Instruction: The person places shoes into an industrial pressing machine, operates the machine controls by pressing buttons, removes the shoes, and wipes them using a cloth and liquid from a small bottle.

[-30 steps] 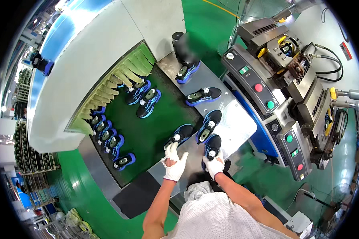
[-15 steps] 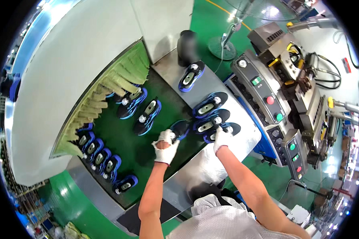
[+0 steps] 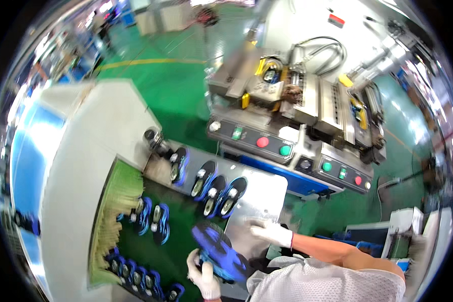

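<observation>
My left hand (image 3: pixel 204 276), in a white glove, grips a blue and black sports shoe (image 3: pixel 217 245) close to my body. The shoe is tilted, its blue underside partly turned up and blurred by motion. My gloved right hand (image 3: pixel 271 232) is open over the bare metal tabletop (image 3: pixel 259 194), fingers pointing left, nothing in them. Beyond the held shoe, several similar shoes stand in a row on the metal top, the nearest being a black and blue shoe (image 3: pixel 233 195). More shoes, such as one blue-laced shoe (image 3: pixel 161 224), rest on the dark green conveyor surface.
A white machine housing (image 3: pixel 93 136) with a green strip curtain (image 3: pixel 108 211) stands at the left over the conveyor. Across the metal top is a press machine with a control panel (image 3: pixel 251 138) carrying red and green buttons. A dark cylindrical object (image 3: pixel 156 140) stands at the table's far left end.
The view has swung toward the press machine. My left hand has lifted a shoe off the conveyor and tilted it near my body. My right hand has let go of the shoe on the metal top.
</observation>
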### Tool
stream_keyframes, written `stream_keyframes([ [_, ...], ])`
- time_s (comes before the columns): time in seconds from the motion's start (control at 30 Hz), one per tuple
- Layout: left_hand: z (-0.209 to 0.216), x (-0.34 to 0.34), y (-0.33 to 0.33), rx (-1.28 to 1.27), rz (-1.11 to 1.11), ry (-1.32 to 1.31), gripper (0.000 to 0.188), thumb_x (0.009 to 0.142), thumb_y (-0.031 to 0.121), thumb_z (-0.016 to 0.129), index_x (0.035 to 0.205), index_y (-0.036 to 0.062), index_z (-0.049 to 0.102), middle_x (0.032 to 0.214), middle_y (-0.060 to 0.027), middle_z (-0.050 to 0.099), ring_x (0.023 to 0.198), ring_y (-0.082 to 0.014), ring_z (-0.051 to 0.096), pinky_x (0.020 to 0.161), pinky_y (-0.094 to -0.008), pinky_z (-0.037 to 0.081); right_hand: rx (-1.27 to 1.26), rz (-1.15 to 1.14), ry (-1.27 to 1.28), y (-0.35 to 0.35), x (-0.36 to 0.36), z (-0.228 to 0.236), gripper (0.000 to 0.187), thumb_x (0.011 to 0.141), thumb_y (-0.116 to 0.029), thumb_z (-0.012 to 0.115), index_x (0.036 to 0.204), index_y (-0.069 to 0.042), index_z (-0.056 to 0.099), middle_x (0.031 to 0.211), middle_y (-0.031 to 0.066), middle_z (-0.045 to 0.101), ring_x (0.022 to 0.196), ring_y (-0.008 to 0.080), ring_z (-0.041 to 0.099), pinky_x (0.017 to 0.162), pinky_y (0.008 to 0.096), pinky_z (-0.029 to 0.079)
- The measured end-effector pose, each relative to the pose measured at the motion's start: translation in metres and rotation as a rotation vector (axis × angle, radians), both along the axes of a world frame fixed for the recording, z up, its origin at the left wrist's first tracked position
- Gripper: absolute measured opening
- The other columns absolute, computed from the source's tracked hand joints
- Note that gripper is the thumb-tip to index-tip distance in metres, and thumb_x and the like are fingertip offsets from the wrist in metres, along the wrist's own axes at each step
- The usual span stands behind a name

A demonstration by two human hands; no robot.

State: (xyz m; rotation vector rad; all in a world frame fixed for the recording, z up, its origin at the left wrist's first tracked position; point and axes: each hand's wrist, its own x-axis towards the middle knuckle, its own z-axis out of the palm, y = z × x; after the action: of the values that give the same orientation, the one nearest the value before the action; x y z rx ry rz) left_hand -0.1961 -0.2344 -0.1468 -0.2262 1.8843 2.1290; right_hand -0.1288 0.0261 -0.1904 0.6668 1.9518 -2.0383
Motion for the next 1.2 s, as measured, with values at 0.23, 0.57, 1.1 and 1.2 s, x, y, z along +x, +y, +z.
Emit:
stream_keyframes([
  [0.23,0.054,-0.014,0.138,0.500,-0.265,0.198,0.093,0.093,0.075,0.048,0.153,0.0054,0.033,0.130,-0.0187,0.060,0.112,-0.0321,0.063,0.099,-0.0481,0.052,-0.457,0.021,-0.120,0.015,0.014,0.080,0.056,0.093,-0.045,0.072,0.110,0.007,0.061,0.093,0.0054,0.058,0.087,0.0115,0.053,0.071,0.0305,0.045],
  [0.57,0.122,-0.079,0.389,0.238,-0.760,0.405,0.064,0.096,0.008,0.059,0.152,0.0003,0.030,0.134,-0.0215,0.056,0.119,-0.0327,0.062,0.107,-0.0415,0.049,-0.806,-0.350,0.176,0.249,0.035,0.074,0.040,0.082,-0.011,0.080,0.116,0.003,0.064,0.093,0.0012,0.067,0.076,0.0088,0.061,0.067,0.0263,0.050],
  [1.1,-0.014,-0.370,0.727,-1.006,-0.726,0.804,0.071,0.081,0.044,0.076,0.137,0.0084,0.049,0.133,-0.0197,0.061,0.125,-0.0379,0.059,0.106,-0.0500,0.042,-0.736,-0.912,0.147,0.405,0.096,0.122,0.069,0.081,-0.007,0.075,0.142,0.003,0.045,0.120,0.0143,0.067,0.105,0.0278,0.070,0.088,0.0475,0.062],
  [1.2,0.026,-0.380,0.738,-1.035,-0.749,0.638,0.068,0.079,0.041,0.079,0.130,0.0060,0.051,0.123,-0.0239,0.066,0.117,-0.0395,0.063,0.099,-0.0498,0.050,-0.711,-0.943,0.154,0.406,0.085,0.128,0.067,0.082,-0.006,0.073,0.142,0.002,0.044,0.117,0.0118,0.068,0.103,0.0254,0.070,0.085,0.0469,0.062],
])
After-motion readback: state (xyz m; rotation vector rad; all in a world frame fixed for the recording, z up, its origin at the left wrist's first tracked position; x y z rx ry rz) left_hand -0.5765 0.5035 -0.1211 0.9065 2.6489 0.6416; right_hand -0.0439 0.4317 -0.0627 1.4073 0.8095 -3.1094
